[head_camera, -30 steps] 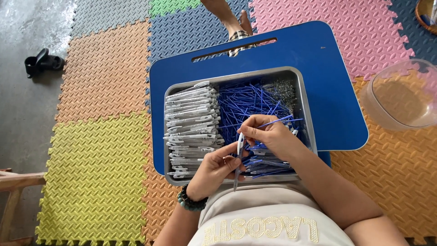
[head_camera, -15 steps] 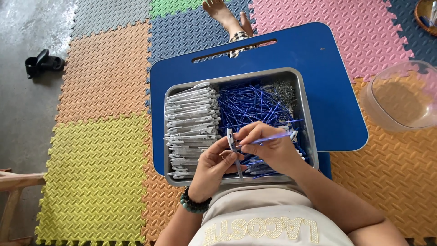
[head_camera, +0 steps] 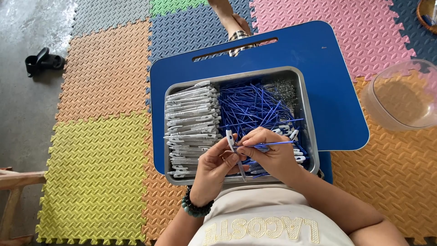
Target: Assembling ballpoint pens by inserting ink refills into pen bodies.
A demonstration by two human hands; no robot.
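Colourful interlocking foam mats [head_camera: 104, 82] cover the floor where you sit, with a blue lap counter [head_camera: 327, 68] across your legs carrying a metal tray [head_camera: 306, 105]. Your left hand [head_camera: 214, 171] pinches a white pen barrel [head_camera: 231, 140], held upright over the tray's near edge. Your right hand [head_camera: 271, 157] grips a thin blue refill [head_camera: 273, 143], lying level and pointing right, close to the barrel. The refill could bend or miss the barrel's narrow mouth if you push at an angle. Loose blue refills [head_camera: 255, 107] tangle beneath your hands and could snag. Stacked white barrels [head_camera: 191, 118] fill the tray's left side. A clear plastic bowl [head_camera: 403, 98] sits on the floor to your right, well apart.
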